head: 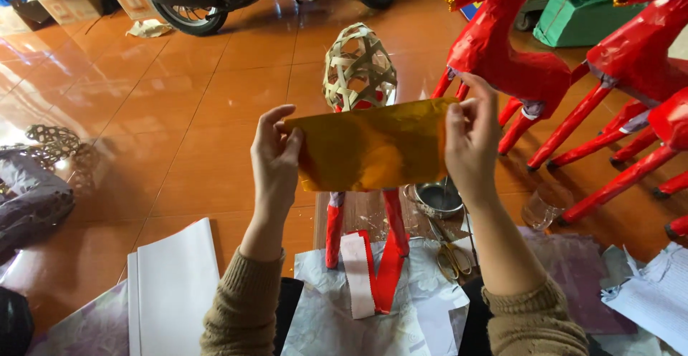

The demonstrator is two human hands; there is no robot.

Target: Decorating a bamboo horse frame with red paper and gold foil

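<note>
Both hands, left hand (276, 159) and right hand (469, 141), pinched a gold sheet (373, 145) stretched before the bare woven head (360, 69), its legs (335, 231) already wrapped red.

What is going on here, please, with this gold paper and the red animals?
A person holds a sheet of gold paper stretched between both hands: the left hand pinches its left edge and the right hand its right edge. Behind the sheet stands a woven bamboo frame figure whose legs are already wrapped in red. Finished red paper horses stand on the tiled floor to the right. Scissors and a small metal bowl lie below the sheet, among white paper sheets.
</note>
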